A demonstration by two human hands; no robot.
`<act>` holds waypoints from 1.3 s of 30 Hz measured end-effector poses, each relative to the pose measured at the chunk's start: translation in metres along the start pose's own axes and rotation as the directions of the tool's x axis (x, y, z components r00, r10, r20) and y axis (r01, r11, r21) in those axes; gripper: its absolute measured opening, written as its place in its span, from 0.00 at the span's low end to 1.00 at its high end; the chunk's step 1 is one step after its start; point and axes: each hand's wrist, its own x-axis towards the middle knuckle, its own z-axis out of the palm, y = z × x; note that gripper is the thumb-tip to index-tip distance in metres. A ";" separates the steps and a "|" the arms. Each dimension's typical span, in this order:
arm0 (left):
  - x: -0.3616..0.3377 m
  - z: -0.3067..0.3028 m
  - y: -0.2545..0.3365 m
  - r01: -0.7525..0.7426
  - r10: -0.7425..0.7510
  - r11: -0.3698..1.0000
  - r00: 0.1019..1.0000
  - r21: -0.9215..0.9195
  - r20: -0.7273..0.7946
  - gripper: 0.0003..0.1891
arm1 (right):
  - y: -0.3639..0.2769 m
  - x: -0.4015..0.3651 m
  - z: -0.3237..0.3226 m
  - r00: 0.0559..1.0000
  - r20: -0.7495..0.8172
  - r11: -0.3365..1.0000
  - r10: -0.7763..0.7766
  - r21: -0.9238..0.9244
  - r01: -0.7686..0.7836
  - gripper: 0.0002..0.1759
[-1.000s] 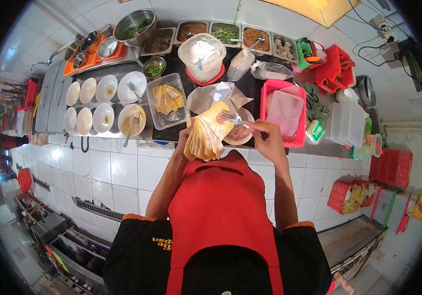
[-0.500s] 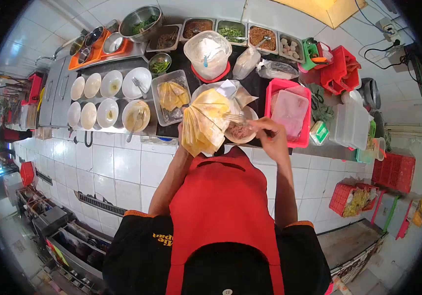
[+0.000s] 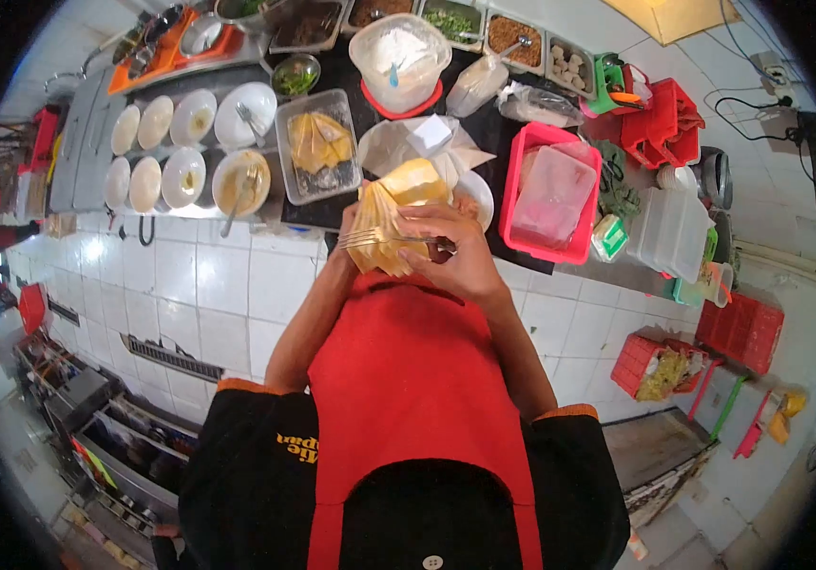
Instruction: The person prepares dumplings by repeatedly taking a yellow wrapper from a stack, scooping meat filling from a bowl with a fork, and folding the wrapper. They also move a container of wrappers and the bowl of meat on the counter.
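Note:
A fanned stack of yellow wonton wrappers (image 3: 381, 211) is held in front of the red apron. My left hand (image 3: 344, 243) is closed around the stack's left side, its fingers mostly hidden behind the wrappers. My right hand (image 3: 465, 249) grips a fork (image 3: 362, 237), whose tines point left across the front of the stack. The fingers of that hand also touch the right edge of the wrappers. Partly hidden behind my right hand is a white bowl (image 3: 485, 193) with pinkish minced meat (image 3: 466, 207). More wrappers (image 3: 320, 142) lie in a clear plastic tray (image 3: 316, 194) to the left.
Several white bowls (image 3: 182, 179) stand in two rows at left, some with forks or spoons. A white tub (image 3: 398, 71) of powder stands behind. Steel pans of toppings (image 3: 515, 43) line the back. At right is a pink basket (image 3: 579, 249).
My right hand has moved left with the fork, from over the meat bowl to the wrappers. The stack has come closer to the apron and is less spread. The camera view has shifted.

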 end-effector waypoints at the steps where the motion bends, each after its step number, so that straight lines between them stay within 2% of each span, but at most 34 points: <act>1: -0.001 0.003 0.001 0.021 -0.027 0.995 0.997 -0.097 -0.066 0.35 | 0.001 -0.003 -0.001 0.992 0.057 0.982 0.112 0.144 -0.120 0.16; 2: -0.003 0.006 0.002 0.037 -0.062 0.981 0.990 -0.192 -0.128 0.36 | 0.002 -0.007 -0.002 0.968 0.126 0.929 0.217 0.277 -0.244 0.18; 3: -0.005 -0.003 0.002 0.031 -0.060 0.977 0.989 -0.211 -0.136 0.36 | 0.026 -0.012 -0.004 0.999 0.020 0.955 0.029 0.294 -0.034 0.17; 4: -0.010 -0.014 0.004 0.082 -0.100 0.956 0.994 -0.283 -0.050 0.37 | 0.037 -0.020 -0.008 0.987 -0.034 0.927 0.158 0.348 -0.137 0.17; 5: -0.016 -0.026 0.004 0.135 -0.129 0.929 0.991 -0.346 0.039 0.37 | 0.053 -0.028 -0.018 0.965 -0.028 0.952 0.262 0.170 -0.254 0.17; 6: -0.020 -0.037 0.002 0.126 -0.121 0.925 0.992 -0.359 0.035 0.37 | 0.070 -0.032 -0.025 0.933 -0.045 0.933 0.358 -0.017 -0.359 0.17; 7: -0.024 -0.046 -0.002 0.123 -0.138 0.927 0.990 -0.353 -0.017 0.37 | 0.085 -0.035 -0.021 0.932 -0.033 0.932 0.361 -0.026 -0.362 0.17; 8: -0.025 -0.055 -0.006 0.123 -0.155 0.930 0.986 -0.346 -0.067 0.37 | 0.100 -0.038 -0.017 0.895 -0.072 0.848 0.440 -0.296 -0.440 0.18; 9: -0.027 -0.051 -0.010 0.115 -0.171 0.942 0.973 -0.314 -0.155 0.36 | 0.103 -0.035 -0.016 0.857 -0.133 0.689 0.498 -0.538 -0.485 0.19; 10: -0.024 -0.062 -0.015 0.108 -0.165 0.940 0.974 -0.323 -0.156 0.36 | 0.107 -0.031 -0.010 0.857 -0.125 0.687 0.499 -0.546 -0.479 0.19; 12: -0.020 -0.081 -0.023 0.252 -0.257 0.893 0.966 -0.372 0.038 0.37 | 0.112 -0.027 0.014 0.882 -0.240 0.655 0.405 -0.597 -0.464 0.20; 13: -0.016 -0.084 -0.028 0.250 -0.286 0.920 0.955 -0.301 -0.078 0.35 | 0.119 -0.028 0.021 0.907 -0.220 0.669 0.359 -0.617 -0.414 0.17; 14: -0.011 -0.087 -0.030 0.243 -0.277 0.921 0.958 -0.303 -0.074 0.35 | 0.121 -0.029 0.018 0.911 -0.215 0.668 0.353 -0.623 -0.406 0.17; 16: -0.007 -0.096 -0.035 0.315 -0.293 0.867 0.949 -0.386 0.117 0.31 | 0.111 -0.033 0.009 0.927 -0.118 0.683 0.356 -0.644 -0.345 0.17; 17: -0.007 -0.101 -0.038 0.283 -0.304 0.903 0.953 -0.323 -0.016 0.28 | 0.107 -0.033 0.002 0.925 -0.101 0.698 0.365 -0.628 -0.344 0.17; 18: -0.009 -0.098 -0.037 0.283 -0.304 0.902 0.952 -0.326 -0.015 0.28 | 0.101 -0.028 0.001 0.925 -0.101 0.696 0.367 -0.629 -0.345 0.17; 20: -0.011 -0.091 -0.034 0.241 -0.264 0.953 0.958 -0.182 -0.114 0.25 | 0.094 -0.019 0.005 0.888 -0.140 0.615 0.438 -0.674 -0.409 0.16; 24: -0.003 -0.096 -0.037 0.241 -0.272 0.953 0.948 -0.184 -0.164 0.26 | 0.116 -0.031 0.020 0.833 -0.173 0.548 0.526 -0.680 -0.487 0.16; 26: -0.001 -0.117 -0.044 0.260 -0.303 0.925 0.945 -0.278 -0.124 0.26 | 0.095 -0.031 0.008 0.845 -0.121 0.634 0.521 -0.608 -0.478 0.15; 27: -0.003 -0.111 -0.044 0.263 -0.307 0.923 0.943 -0.280 -0.125 0.26 | 0.098 -0.031 0.010 0.843 -0.121 0.632 0.525 -0.608 -0.481 0.15; 29: -0.002 -0.097 -0.041 0.258 -0.311 0.935 0.926 -0.244 -0.213 0.25 | 0.111 -0.025 0.015 0.948 -0.203 0.717 0.245 -0.620 -0.318 0.14; 30: -0.004 -0.091 -0.040 0.261 -0.313 0.935 0.926 -0.240 -0.212 0.25 | 0.121 -0.028 0.018 0.948 -0.208 0.718 0.243 -0.618 -0.320 0.14; 32: -0.006 -0.081 -0.034 0.257 -0.289 0.955 0.919 -0.148 -0.267 0.25 | 0.141 -0.033 0.025 0.875 -0.203 0.605 0.440 -0.653 -0.456 0.13; 33: -0.003 -0.093 -0.036 0.255 -0.285 0.956 0.921 -0.142 -0.266 0.25 | 0.133 -0.031 0.020 0.877 -0.206 0.609 0.434 -0.651 -0.454 0.13; 35: -0.001 -0.130 -0.050 0.241 -0.262 0.957 0.957 -0.162 -0.126 0.33 | 0.103 -0.031 0.005 0.848 -0.126 0.614 0.515 -0.636 -0.468 0.11; 38: -0.006 -0.086 -0.034 0.267 -0.290 0.942 0.952 -0.204 -0.094 0.34 | 0.120 -0.032 0.013 0.847 -0.175 0.595 0.502 -0.641 -0.485 0.11; 39: -0.004 -0.096 -0.038 0.269 -0.291 0.942 0.952 -0.199 -0.094 0.34 | 0.120 -0.033 0.015 0.847 -0.177 0.597 0.501 -0.638 -0.487 0.11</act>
